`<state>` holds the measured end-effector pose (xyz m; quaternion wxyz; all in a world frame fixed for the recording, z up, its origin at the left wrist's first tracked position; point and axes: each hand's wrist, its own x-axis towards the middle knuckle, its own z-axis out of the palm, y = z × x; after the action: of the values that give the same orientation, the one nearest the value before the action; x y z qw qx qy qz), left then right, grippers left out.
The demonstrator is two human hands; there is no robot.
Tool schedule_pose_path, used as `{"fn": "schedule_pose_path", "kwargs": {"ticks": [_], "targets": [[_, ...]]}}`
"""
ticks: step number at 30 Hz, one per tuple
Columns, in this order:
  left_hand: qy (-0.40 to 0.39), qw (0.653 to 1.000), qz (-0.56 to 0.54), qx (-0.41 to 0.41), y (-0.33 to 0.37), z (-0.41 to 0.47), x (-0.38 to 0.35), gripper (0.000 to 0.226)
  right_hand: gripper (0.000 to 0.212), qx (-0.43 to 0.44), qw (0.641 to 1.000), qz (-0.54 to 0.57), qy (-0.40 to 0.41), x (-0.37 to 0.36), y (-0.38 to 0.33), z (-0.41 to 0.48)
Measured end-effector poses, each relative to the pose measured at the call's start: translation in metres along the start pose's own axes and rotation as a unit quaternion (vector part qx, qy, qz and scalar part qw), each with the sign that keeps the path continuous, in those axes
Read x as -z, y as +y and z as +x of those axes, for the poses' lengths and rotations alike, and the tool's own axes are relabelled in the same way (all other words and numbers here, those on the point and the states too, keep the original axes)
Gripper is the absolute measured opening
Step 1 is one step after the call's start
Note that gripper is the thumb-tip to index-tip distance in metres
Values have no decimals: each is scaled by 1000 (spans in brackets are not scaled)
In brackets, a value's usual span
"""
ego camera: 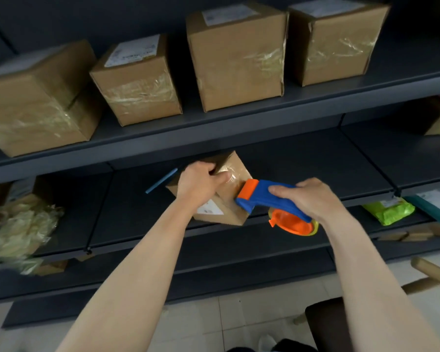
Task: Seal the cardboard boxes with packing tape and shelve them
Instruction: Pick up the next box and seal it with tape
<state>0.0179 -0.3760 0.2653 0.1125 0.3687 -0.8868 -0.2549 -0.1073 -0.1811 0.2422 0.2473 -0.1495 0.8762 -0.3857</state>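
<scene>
A small cardboard box (233, 204) sits tilted on the middle shelf (127, 207), with clear tape on its upper face and a white label low on its side. My left hand (201, 184) grips the box's top left corner, thumb pressing on the tape. My right hand (313, 196) holds the handle of a blue and orange tape dispenser (267, 196). The dispenser's orange head lies against the box's right side. Its orange reel hangs under my hand.
Several taped cardboard boxes (234, 57) stand on the upper shelf (264, 107). A blue stick (161, 184) lies left of the small box. Crumpled plastic wrap (18, 224) fills the left end. A green parcel (389, 210) lies right. A wooden chair (429, 278) stands lower right.
</scene>
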Motion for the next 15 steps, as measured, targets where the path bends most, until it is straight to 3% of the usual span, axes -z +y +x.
{"fn": "schedule_pose_path", "kwargs": {"ticks": [6,11,13,15], "targets": [[-62,969,-229,65,-9,8,39,34,61,25,1000,7,-10,21,-40,-12],[-98,945,-290,113,-43,7,44,30,58,25,999,-8,-24,9,-66,-21],[-69,933,-325,135,-55,8,37,29,56,31,999,-4,-29,-3,-74,-24],[2,955,-271,118,-59,12,31,28,55,45,998,-6,-33,-15,-85,-27]]}}
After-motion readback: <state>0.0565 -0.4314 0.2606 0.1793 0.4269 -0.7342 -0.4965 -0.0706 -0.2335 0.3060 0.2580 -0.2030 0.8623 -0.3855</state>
